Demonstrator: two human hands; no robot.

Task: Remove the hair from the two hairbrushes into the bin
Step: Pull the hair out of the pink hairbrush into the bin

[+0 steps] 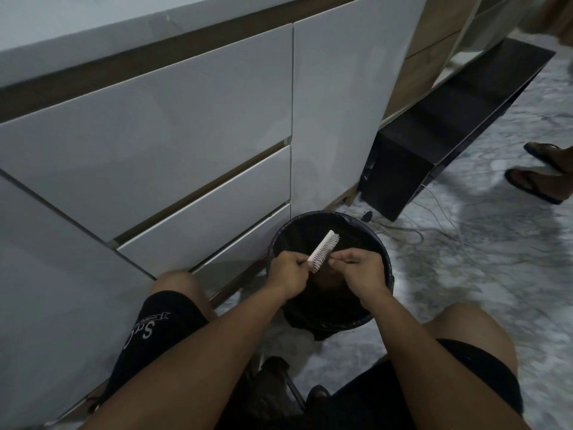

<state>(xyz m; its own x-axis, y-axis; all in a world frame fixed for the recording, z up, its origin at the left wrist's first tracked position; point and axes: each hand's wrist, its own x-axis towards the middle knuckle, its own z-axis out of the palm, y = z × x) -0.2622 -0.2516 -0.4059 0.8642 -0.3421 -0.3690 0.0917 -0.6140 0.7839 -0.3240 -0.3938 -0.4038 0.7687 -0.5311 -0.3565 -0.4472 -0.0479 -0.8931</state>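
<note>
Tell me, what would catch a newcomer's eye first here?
Two hands meet over a black bin on the floor: the left hand grips a pale hairbrush while the right hand picks at its bristles. Behind stands a glossy white cabinet with drawers; someone's sandalled feet show at far right.

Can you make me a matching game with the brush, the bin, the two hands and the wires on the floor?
Things:
1. hairbrush
2. bin
3. left hand
4. right hand
5. wires

Descriptions:
A. black, round, on the floor
B. grips the brush's handle
C. white, held over the bin
D. pinches at the bristles
E. lie loose on the floor, right of the bin

Pairs: 1-C, 2-A, 3-B, 4-D, 5-E
</note>
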